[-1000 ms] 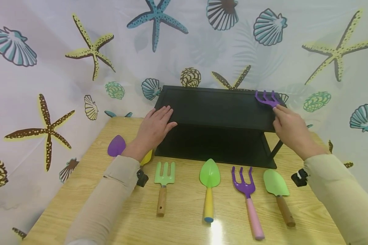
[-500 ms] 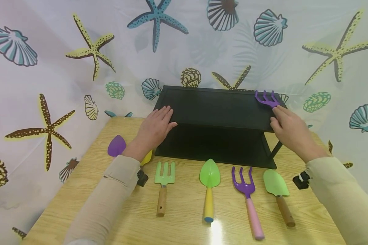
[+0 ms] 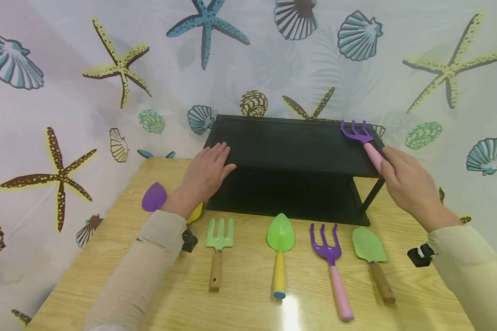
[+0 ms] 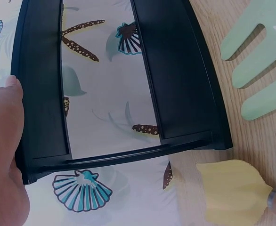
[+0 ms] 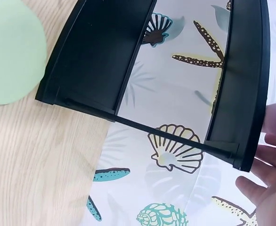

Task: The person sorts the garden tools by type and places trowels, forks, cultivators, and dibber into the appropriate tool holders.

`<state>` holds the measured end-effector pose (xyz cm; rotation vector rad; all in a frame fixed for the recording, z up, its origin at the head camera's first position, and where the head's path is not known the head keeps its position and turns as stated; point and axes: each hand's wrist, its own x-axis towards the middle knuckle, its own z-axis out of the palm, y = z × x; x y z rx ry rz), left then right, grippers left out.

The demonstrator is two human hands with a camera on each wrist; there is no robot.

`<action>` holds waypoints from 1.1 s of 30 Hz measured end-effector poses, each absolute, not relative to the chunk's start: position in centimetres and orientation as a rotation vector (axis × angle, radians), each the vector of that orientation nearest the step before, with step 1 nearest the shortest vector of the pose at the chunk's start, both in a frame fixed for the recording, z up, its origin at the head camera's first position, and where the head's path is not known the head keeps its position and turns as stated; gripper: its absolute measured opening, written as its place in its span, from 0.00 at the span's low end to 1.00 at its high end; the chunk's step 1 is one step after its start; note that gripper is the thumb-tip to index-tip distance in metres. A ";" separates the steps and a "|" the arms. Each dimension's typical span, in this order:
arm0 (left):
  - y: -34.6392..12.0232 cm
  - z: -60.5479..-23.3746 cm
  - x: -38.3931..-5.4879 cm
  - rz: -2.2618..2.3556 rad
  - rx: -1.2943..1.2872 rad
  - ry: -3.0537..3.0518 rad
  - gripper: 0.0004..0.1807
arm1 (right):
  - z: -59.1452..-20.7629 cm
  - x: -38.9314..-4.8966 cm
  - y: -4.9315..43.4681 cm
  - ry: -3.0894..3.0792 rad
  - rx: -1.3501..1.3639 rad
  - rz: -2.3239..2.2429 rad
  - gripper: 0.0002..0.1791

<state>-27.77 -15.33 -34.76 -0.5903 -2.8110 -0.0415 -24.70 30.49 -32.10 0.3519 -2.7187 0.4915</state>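
Note:
My left hand (image 3: 207,171) lies flat, fingers straight, on the left front corner of a black two-tier shelf (image 3: 290,142). In the left wrist view, the left hand (image 4: 4,150) touches the shelf's upper edge. A purple hand fork (image 3: 358,134) with a pink handle rests on the top tier at the right end. My right hand (image 3: 412,186) is at the shelf's right front corner, fingers extended along the side and thumb beside the handle's end. In the right wrist view, the right hand's (image 5: 272,174) fingers are loosely spread by the edge; the fork is hidden there.
In front of the shelf lie a light green fork (image 3: 220,239), a green trowel (image 3: 280,234) with yellow handle, another purple fork (image 3: 327,248) and a pale green trowel (image 3: 369,243). A purple trowel (image 3: 154,196) and a yellow tool (image 4: 234,190) lie by the left arm.
My right hand has drawn back to the right from the purple fork, uncovering its pink handle. The fork stays on the top tier. My left hand keeps its place on the shelf.

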 end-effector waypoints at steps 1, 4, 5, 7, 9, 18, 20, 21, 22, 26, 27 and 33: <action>-15.3 -34.8 -27.8 -0.040 -0.592 -2.812 0.35 | -32.2 -24.5 30.6 -2.715 0.351 0.495 0.31; -15.4 -34.9 -27.7 -0.040 -0.589 -2.814 0.35 | -32.4 -24.1 30.9 -2.709 0.352 0.511 0.31; -15.4 -34.9 -27.7 -0.047 -0.586 -2.815 0.35 | -32.5 -23.9 31.0 -2.705 0.353 0.514 0.31; -15.4 -34.9 -27.7 -0.059 -0.582 -2.815 0.35 | -32.6 -23.7 31.0 -2.697 0.358 0.515 0.30; -15.4 -34.9 -27.6 -0.063 -0.578 -2.817 0.34 | -32.8 -23.5 31.1 -2.693 0.359 0.505 0.30; -15.2 -34.8 -27.5 -0.054 -0.584 -2.822 0.35 | -33.5 -21.8 31.5 -2.661 0.337 0.520 0.28; -15.2 -34.8 -27.5 -0.059 -0.584 -2.820 0.35 | -33.9 -21.2 31.7 -2.665 0.333 0.544 0.29; -15.2 -34.8 -27.5 -0.061 -0.584 -2.819 0.35 | -34.2 -20.9 31.8 -2.666 0.334 0.558 0.29; -15.2 -34.8 -27.5 -0.062 -0.585 -2.818 0.34 | -34.4 -20.6 31.9 -2.660 0.336 0.567 0.29; -15.2 -34.7 -27.5 -0.055 -0.586 -2.826 0.35 | -35.5 -19.7 32.0 -2.585 0.362 0.578 0.30; -15.2 -34.7 -27.5 -0.052 -0.584 -2.828 0.35 | -35.8 -19.5 32.0 -2.558 0.374 0.573 0.30; -15.0 -34.6 -27.5 -0.046 -0.583 -2.827 0.35 | -36.9 -18.0 32.3 -2.497 0.387 0.591 0.31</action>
